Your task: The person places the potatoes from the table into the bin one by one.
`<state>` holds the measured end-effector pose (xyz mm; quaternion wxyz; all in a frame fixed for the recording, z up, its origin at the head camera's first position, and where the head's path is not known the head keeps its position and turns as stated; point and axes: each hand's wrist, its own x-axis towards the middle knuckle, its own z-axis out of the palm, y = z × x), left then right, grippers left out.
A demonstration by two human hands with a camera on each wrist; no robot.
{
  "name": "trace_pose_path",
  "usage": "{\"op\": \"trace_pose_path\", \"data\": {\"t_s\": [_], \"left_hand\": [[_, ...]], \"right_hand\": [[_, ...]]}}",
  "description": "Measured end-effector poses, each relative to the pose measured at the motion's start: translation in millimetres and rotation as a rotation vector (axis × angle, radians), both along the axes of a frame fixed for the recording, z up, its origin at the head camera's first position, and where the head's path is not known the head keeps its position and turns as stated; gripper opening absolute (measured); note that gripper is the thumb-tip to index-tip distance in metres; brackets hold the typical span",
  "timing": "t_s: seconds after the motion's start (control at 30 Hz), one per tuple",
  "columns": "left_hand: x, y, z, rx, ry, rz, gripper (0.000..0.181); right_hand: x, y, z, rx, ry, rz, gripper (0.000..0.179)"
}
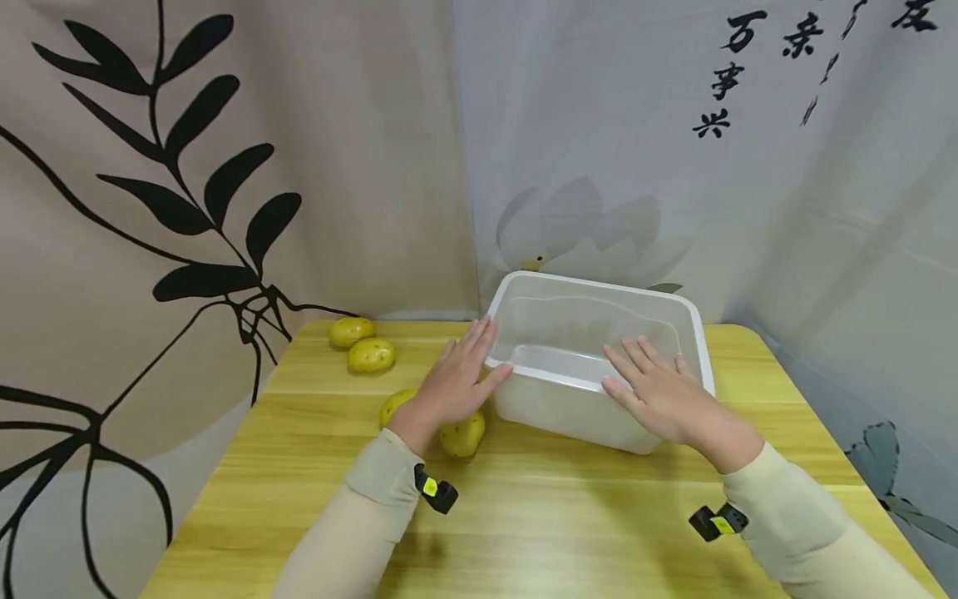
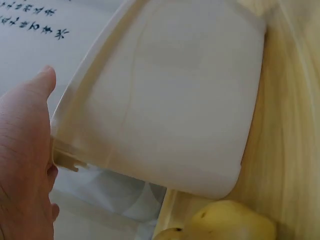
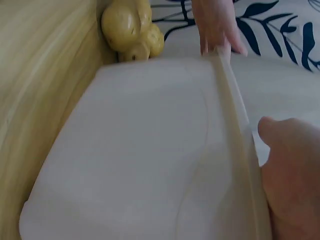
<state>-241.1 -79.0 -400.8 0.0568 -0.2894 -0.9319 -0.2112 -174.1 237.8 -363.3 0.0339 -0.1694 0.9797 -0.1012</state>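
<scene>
A translucent white plastic bin stands on the table, its inside showing bare. My left hand is at its left end, fingers straight and reaching along the rim, thumb at the front corner. At the right end, my right hand has its fingers extended and spread over the front rim. Both wrist views show the bin's long wall beside the hands, with thumbs lifted off it. Yellow potatoes lie close by my left wrist, one partly hidden behind it.
Two more potatoes sit near the back left edge of the wooden table. Behind the table hangs a cloth backdrop with dark leaves and written characters. A small camera is strapped to each wrist.
</scene>
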Motion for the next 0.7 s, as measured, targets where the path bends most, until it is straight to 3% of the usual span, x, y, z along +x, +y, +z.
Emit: {"op": "trace_pose_path", "data": {"t_s": [0.23,0.47,0.7], "left_hand": [[-19.8,-0.8,10.5,-0.099,-0.061,0.040,0.082],[-36.9,-2.5,15.8,-0.198,-0.070,0.029,0.080],[-48.9,-2.9,23.4,-0.239,-0.060,0.058,0.076]], "right_hand": [[10.1,-17,-2.8,-0.009,0.043,0.074,0.069],[15.1,-31,-6.1,0.003,0.095,0.130,0.066],[13.7,-49,-6.3,-0.025,0.091,0.128,0.068]]}}
